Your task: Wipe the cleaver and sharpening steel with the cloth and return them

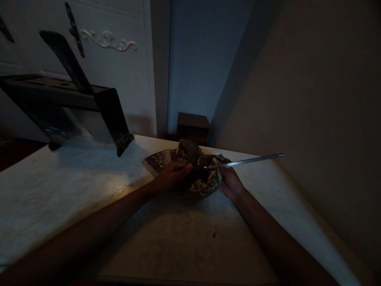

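Observation:
In dim light, my left hand (pixel 174 174) is closed around the dark handle of a sharpening steel (pixel 247 161). Its long, thin metal rod points right and slightly up, ending in a narrow tip. A brown-and-cream patterned cloth (pixel 202 187) is bunched below and behind the handle, partly spread out to the left. My right hand (pixel 232 184) grips the right side of this cloth, under the rod. Its fingertips are mostly hidden by the fabric. The cloth lies on or just above the pale tabletop (pixel 166 238); I cannot tell which.
A black-framed stand (pixel 110 115) with an upright dark handle-like part (pixel 67 59) occupies the table's back left. White panelled doors (pixel 119 71) rise behind it. A bare wall (pixel 312 99) closes off the right. Beyond the far edge is a small brown box-like piece (pixel 193 121).

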Tool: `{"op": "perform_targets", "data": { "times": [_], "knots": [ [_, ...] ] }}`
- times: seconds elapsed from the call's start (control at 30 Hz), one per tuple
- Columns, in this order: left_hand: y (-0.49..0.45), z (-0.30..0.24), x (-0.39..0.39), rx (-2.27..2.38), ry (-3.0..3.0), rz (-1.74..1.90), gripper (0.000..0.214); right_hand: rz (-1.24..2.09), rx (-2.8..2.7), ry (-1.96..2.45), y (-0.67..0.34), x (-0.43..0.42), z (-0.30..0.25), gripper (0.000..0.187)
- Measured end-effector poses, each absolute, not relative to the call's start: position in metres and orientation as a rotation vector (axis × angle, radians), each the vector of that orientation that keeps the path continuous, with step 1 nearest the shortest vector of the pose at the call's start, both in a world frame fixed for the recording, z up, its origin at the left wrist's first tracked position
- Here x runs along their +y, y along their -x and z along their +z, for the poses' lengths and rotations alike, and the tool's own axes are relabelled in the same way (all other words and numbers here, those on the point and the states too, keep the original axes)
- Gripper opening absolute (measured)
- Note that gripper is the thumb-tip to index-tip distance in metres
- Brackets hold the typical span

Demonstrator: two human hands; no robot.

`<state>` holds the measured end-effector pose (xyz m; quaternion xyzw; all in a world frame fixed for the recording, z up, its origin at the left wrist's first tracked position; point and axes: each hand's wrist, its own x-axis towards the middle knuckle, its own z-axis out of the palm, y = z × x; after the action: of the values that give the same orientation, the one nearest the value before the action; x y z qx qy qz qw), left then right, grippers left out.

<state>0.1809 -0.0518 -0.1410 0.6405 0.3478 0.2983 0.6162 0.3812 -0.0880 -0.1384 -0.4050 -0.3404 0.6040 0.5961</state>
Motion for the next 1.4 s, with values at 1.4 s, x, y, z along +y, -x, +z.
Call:
{"op": "perform_targets", "data": {
  "times": [1.4],
  "knots": [
    [-0.181, -0.139, -0.052, 0.642, -1.217, 0.548, 0.053, 1.466, -0.851, 0.955, -0.389, -0.087, -0.144, 0.042]
  ]
}}
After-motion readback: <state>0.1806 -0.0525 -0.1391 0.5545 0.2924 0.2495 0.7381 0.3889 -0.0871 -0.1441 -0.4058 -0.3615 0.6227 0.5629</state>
